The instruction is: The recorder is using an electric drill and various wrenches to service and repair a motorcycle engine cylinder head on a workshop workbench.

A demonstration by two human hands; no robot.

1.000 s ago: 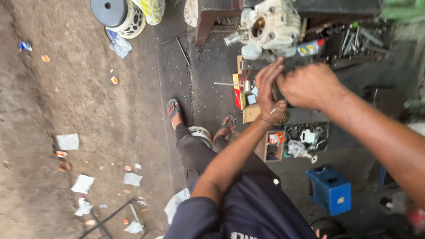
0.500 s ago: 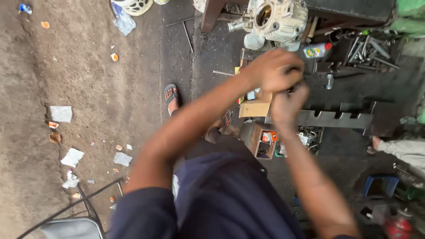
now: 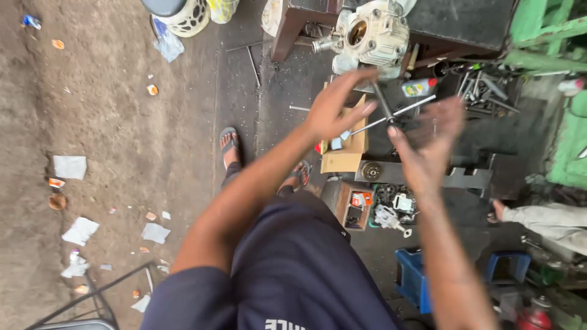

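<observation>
Presently we hold both hands spread at upper centre of the frame: left hand (image 3: 335, 110) open-fingered, right hand (image 3: 427, 143) blurred, apparently touching the cross-shaped metal wrench (image 3: 391, 115) between them, just below the white engine casing (image 3: 371, 35).

Littered dirt floor (image 3: 110, 122), daylight

We see a white engine block (image 3: 372, 33), brown cardboard box (image 3: 345, 150), blue crate (image 3: 413, 279), dark navy shirt (image 3: 299, 269), green machine frame (image 3: 565, 140), silver cross wrench (image 3: 391, 113), white scraps (image 3: 79, 231) on grey-brown ground (image 3: 110, 122).
</observation>
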